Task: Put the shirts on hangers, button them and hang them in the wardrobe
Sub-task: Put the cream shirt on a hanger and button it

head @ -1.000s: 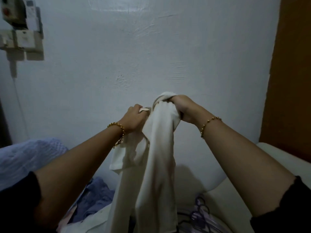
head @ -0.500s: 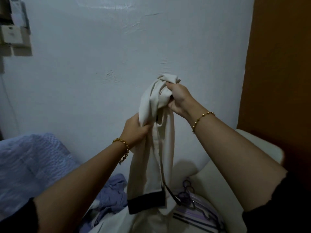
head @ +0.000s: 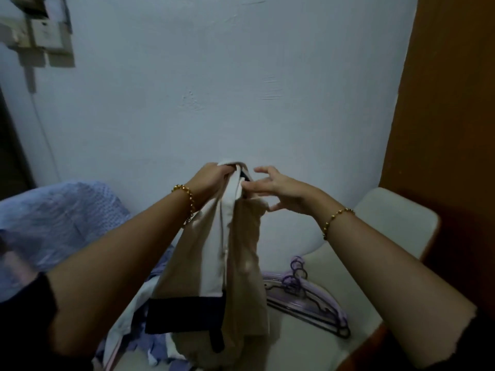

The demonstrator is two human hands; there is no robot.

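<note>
A cream shirt with dark navy cuffs hangs bunched in front of me, held up by its top. My left hand grips the top edge of the fabric. My right hand is at the same top edge from the right, fingers spread, with index finger and thumb touching the cloth near a dark collar part. A stack of purple hangers lies on the white surface below right. More shirts, white and blue, lie in a heap under the cream one.
A pale wall is straight ahead. The brown wardrobe side stands at the right. A white cushioned surface bears the hangers. A light blue bedcover is at the left, and switch boxes are on the upper left wall.
Both hands have come down lower. The right hand has let go of its full grip on the shirt's top and now touches it with spread fingers; the left hand has moved up to the top edge.
</note>
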